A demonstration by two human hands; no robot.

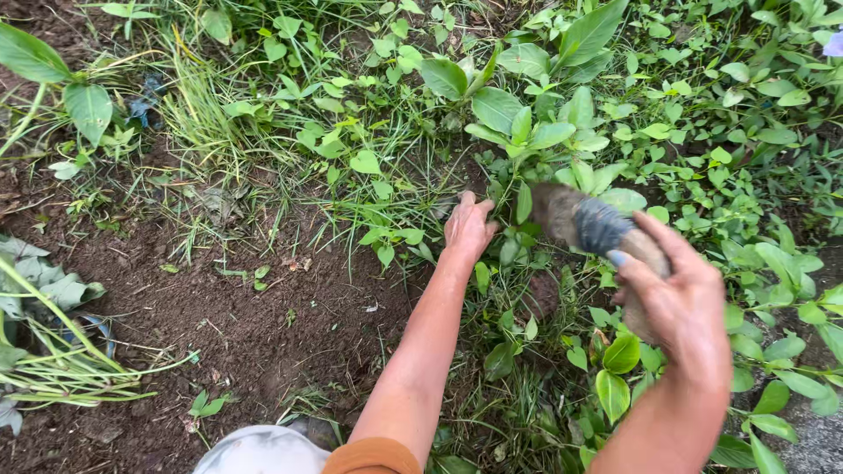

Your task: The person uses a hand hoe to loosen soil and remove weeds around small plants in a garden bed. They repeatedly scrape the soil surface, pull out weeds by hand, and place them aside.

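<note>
Nearest the lens, at the bottom edge: a pale grey rounded shape (263, 450), likely a knee or cloth, and beside it an orange sleeve cuff (373, 457). From the cuff, a bare forearm stretched up and forward to the left hand (468, 226), down among the weeds (395, 167) at the border of the bare soil (219, 307). Fingers curled into the grass and leaves there; whether anything is actually pinched in that grip, cannot tell, since the fingertips are buried in the greenery.

On the right, closer and higher: the right hand (680, 303), closed firmly around the brown wooden handle (645, 290) of a hand tool. Thumb laid along the shaft, painted blue nail showing. Above the fist, a dark grey wrapped band (601, 226), then a blurred grey-brown end (549, 206) pointing left toward the other hand, raised over the leafy plants (536, 132) and not touching the ground.

Left side: pulled, wilted stalks and pale leaves (53, 360) lying on the dirt. Far right and top: dense green ground cover (746, 132).
</note>
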